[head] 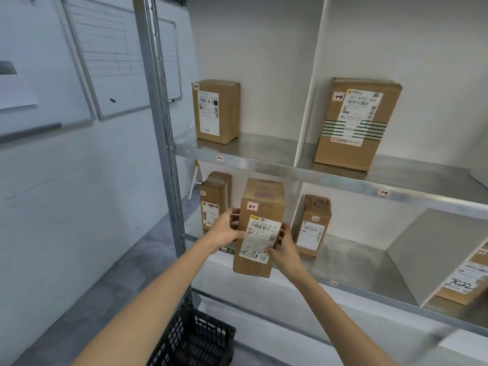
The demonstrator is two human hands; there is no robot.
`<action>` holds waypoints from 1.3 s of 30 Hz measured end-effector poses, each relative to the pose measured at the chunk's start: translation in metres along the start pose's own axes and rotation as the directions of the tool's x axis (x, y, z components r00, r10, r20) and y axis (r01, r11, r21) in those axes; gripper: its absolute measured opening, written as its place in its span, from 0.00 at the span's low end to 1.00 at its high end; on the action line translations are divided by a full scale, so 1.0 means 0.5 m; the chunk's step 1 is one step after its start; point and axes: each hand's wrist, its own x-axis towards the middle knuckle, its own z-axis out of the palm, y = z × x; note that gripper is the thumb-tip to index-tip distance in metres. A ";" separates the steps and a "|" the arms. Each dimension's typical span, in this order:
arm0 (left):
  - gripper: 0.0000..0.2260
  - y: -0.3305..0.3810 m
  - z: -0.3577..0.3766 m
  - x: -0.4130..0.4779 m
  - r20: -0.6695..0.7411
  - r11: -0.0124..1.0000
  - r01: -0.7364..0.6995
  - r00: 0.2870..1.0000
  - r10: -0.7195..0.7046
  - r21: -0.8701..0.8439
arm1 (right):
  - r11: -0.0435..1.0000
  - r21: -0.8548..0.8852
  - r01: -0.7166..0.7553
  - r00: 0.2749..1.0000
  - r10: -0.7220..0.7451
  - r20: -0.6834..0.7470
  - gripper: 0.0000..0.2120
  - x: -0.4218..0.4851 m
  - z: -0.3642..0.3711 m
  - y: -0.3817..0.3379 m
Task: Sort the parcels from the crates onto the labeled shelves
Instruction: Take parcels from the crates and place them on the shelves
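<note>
- White wall (66,194) with 2 whiteboards (118,62) stood left of a metal rack (163,128).
- The upper shelf (264,151) carried 2 upright boxes split by a white divider (309,88): a small box (216,110) tagged 1-1 in the left bay, and a big box (356,125) tagged 1-2 in the right bay.
- Edge labels 1-1 (219,158) and 1-2 (384,192) sat on the front lip of that shelf.
- Both hands held a tall parcel (260,228) upright before the left bay of the lower shelf (356,260). Its pink tag (252,206) read 2-1. Whether its base touched the shelf could not be told.
- The left hand (225,228) gripped the parcel's left side, thumb on the front face.
- The right hand (286,247) gripped its lower right edge, thumb on the white label.
- A back box (214,202) stood on the lower shelf just left of the parcel, partly hidden by the left hand.
- A box tagged 2-2 (314,225) stood upright in the next bay, near the parcel but apart from it.
- At far right, past a grey panel (433,249), an edge box (464,276) bore a handwritten 7002.
- A black crate (195,339) sat on the floor at the rack's foot, below the arms; what it held could not be seen.
</note>
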 end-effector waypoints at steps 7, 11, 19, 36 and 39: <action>0.27 -0.058 -0.004 0.103 -0.007 0.999 0.044 0.999 -0.044 -0.024 | 0.999 -0.007 0.044 0.981 -0.042 0.192 0.40 0.058 0.025 0.021; 0.28 -0.087 0.003 0.169 -0.004 0.997 0.048 0.999 -0.048 -0.056 | 0.997 0.059 0.054 0.980 -0.065 0.190 0.30 0.118 0.046 0.037; 0.26 -0.160 0.008 0.299 0.056 0.997 0.066 0.996 -0.065 -0.025 | 0.996 0.064 -0.067 0.996 0.063 0.061 0.39 0.252 0.108 0.128; 0.21 -0.228 0.061 0.408 0.094 0.994 -0.065 0.994 0.056 0.092 | 0.971 0.081 -0.223 0.956 0.234 -0.178 0.18 0.350 0.139 0.209; 0.22 -0.230 0.064 0.425 0.094 0.989 -0.082 0.993 0.070 0.124 | 0.926 0.184 -0.331 0.907 0.366 -0.209 0.15 0.372 0.134 0.228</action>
